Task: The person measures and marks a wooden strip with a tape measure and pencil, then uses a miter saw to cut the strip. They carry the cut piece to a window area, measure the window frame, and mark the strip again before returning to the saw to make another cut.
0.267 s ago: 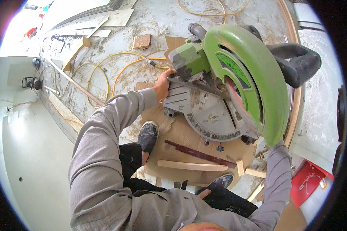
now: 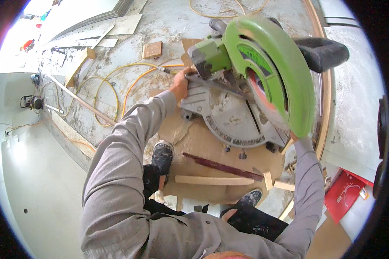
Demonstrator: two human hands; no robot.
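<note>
A green miter saw [image 2: 280, 60] with a grey base [image 2: 220, 121] sits on brown cardboard in front of me. My left hand [image 2: 180, 84] has its fingers closed around the left end of the saw's fence, below the motor housing. My right hand [image 2: 294, 135] is at the lower right of the green blade guard, mostly hidden by it, so I cannot see what its fingers hold. The blade [image 2: 259, 93] shows through the guard, partly blurred. A dark red strip [image 2: 222, 169] and a pale wood piece [image 2: 214, 180] lie in front of the base, near my shoes.
Yellow hoses [image 2: 108, 82] loop on the dirty floor at left. Boards [image 2: 82, 97] and a small machine [image 2: 31, 102] lie farther left. Long wood strips [image 2: 326, 134] run along the right, beside a red bag or sheet [image 2: 341, 194]. A person in red [image 2: 28, 44] is far off.
The saw, floor and my left hand appear slightly higher and leftward in the view. My right hand has moved up a little and now shows partly past the guard's edge.
</note>
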